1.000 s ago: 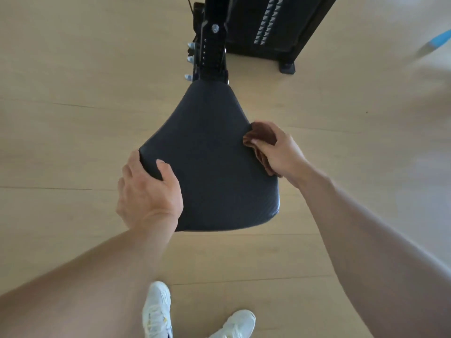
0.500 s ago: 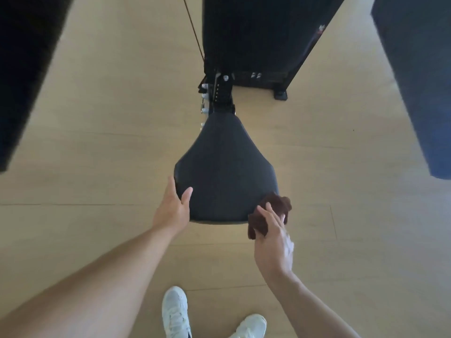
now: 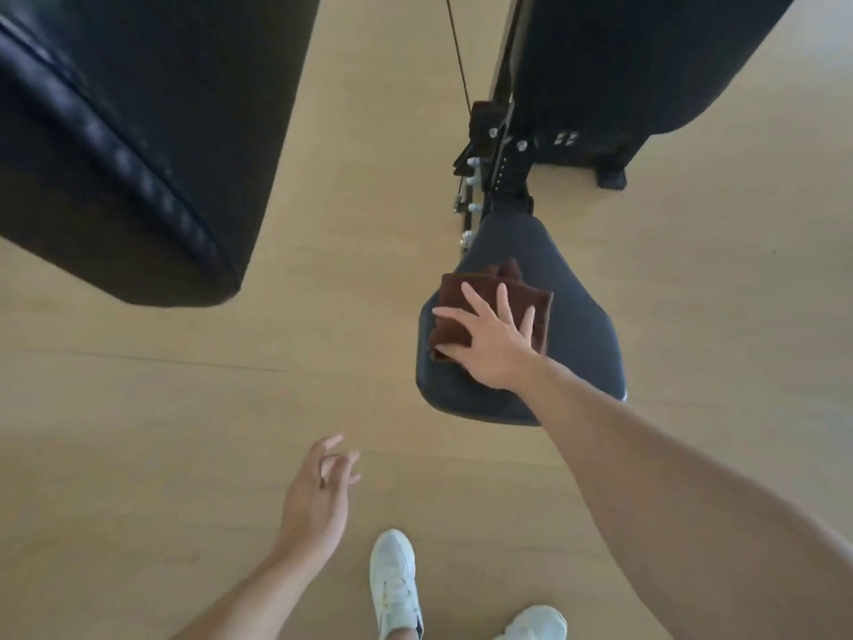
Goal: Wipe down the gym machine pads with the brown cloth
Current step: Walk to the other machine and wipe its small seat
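A dark, wedge-shaped seat pad (image 3: 581,325) stands on a black post right of centre. The folded brown cloth (image 3: 454,293) lies on the pad's left half. My right hand (image 3: 494,344) presses flat on the cloth with fingers spread, covering its near part. My left hand (image 3: 318,496) hangs over the wooden floor, down and left of the pad, fingers loosely apart and holding nothing. A second large black pad (image 3: 138,131) with a stitched seam fills the upper left, close to the camera.
The machine's black body (image 3: 623,62) rises at the upper right, with a thin cable (image 3: 457,53) and the seat post with metal knobs (image 3: 498,177) beside it. My white shoes (image 3: 394,584) stand on the light wooden floor (image 3: 184,408) below the seat.
My right hand carried the cloth from the pad's right edge and front corner onto its top left. My left hand let go of the pad's left edge and dropped away.
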A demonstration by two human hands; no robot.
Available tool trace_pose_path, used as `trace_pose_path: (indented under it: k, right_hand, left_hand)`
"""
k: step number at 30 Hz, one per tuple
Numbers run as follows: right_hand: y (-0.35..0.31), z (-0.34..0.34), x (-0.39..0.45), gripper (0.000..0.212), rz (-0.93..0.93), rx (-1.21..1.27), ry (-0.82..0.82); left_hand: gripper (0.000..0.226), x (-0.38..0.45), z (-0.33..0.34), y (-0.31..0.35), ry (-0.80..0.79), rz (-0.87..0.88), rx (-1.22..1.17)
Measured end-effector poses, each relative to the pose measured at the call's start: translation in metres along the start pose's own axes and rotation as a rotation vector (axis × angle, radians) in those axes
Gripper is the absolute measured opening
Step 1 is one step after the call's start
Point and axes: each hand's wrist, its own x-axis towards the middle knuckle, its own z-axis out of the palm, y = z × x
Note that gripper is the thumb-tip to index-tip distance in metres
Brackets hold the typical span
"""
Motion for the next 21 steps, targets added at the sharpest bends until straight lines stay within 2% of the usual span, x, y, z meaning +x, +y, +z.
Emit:
trace_pose_path:
  k: [3,5,8,10,12,13,16,18,21]
  right_hand:
    - [0.001,0.027,0.010,0.044,-0.092,-0.168,0.165]
    - [0.010,0.030,-0.004,0.039,-0.211,-0.166,0.235]
    - [0.018,0.028,-0.036,0.034,-0.311,-0.022,0.159]
    - [0.005,0.023,-0.068,0.032,-0.186,0.189,0.026]
    - [-0.015,0.012,-0.109,0.023,0.041,0.547,-0.127]
    - [-0.024,0.007,-0.132,0.020,0.137,0.735,-0.149]
    - [-0.041,-0.013,-0.207,0.020,0.387,1.084,-0.030]
    - [-0.049,-0.030,-0.256,0.021,0.467,1.324,0.022]
    - [-0.061,-0.060,-0.321,0.027,0.452,1.657,0.036]
  left_hand:
    - [0.029,-0.010,0.012,0.009,-0.028,0.031,-0.086]
    - [0.030,-0.029,0.022,0.000,-0.081,-0.004,-0.099]
    - [0.028,-0.069,0.038,-0.011,-0.140,-0.127,-0.087]
    - [0.029,-0.101,0.047,-0.007,-0.151,-0.260,-0.146]
    - [0.029,-0.130,0.048,0.014,-0.182,-0.414,-0.291]
    - [0.033,-0.143,0.046,0.030,-0.201,-0.473,-0.376]
    - [0.028,-0.173,0.034,0.086,-0.224,-0.574,-0.588]
    - [0.029,-0.185,0.024,0.119,-0.224,-0.604,-0.659]
    - [0.046,-0.205,0.007,0.160,-0.438,-0.582,-0.631]
